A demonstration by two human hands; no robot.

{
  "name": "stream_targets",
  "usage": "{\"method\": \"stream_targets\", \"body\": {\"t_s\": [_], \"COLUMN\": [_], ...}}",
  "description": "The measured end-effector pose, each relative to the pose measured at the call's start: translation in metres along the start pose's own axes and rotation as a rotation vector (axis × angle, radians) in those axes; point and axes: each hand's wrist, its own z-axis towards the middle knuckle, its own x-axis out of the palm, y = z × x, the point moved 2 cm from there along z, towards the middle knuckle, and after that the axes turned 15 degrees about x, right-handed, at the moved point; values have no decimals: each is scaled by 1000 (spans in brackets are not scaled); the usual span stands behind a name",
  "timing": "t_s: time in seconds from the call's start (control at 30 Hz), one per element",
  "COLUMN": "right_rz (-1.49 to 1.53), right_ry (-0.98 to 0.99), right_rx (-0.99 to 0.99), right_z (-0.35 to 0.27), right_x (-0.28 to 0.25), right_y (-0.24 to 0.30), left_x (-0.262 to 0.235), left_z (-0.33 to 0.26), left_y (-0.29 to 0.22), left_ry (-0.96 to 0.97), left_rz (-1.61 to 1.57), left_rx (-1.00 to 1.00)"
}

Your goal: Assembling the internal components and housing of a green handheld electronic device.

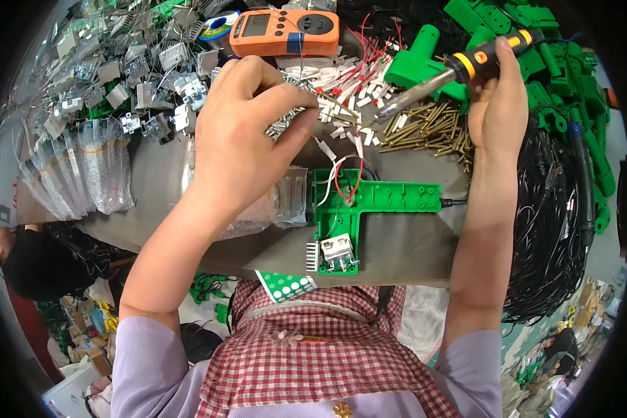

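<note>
One grey table (411, 251) carries the work; its near edge runs just in front of the person's checked apron, and bare surface shows only to the right of the housing and along that edge. One coil of black cables (550, 230) hangs off the right edge. A heap of metal brackets (125, 76) fills the far left corner; green plastic parts (557, 63), too many to count, fill the far right. One orange meter (285, 31) lies at the far edge. One green T-shaped housing (359, 209) lies near the near edge, long axis left to right, stem toward the person. The right hand (498, 104) grips one soldering iron (460, 73), tip pointing left and down. The left hand (247, 139) pinches a small part, too small to identify, beside loose brass screws (425, 125).
</note>
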Motion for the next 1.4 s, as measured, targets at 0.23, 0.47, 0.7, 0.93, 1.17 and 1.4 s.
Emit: {"method": "stream_targets", "body": {"t_s": [0.23,0.47,0.7,0.93,1.17,1.4], "right_rz": [-62,-87,-87,-77,-93,-73], "right_ry": [-36,-25,-23,-30,-8,-2], "right_rx": [8,-15,0,-15,-28,86], "right_z": [8,6,6,5,4,0], "right_x": [-1,1,3,4,4,10], "right_y": [-12,-10,-10,-7,-7,-8], "left_x": [1,2,3,6,7,-3], "left_z": [-2,-1,-1,-3,-2,-1], "left_y": [0,1,1,1,0,-4], "left_ry": [18,15,9,24,8,87], "left_rz": [1,6,11,36,-1,-69], "left_rx": [-12,10,34,17,24,66]}}
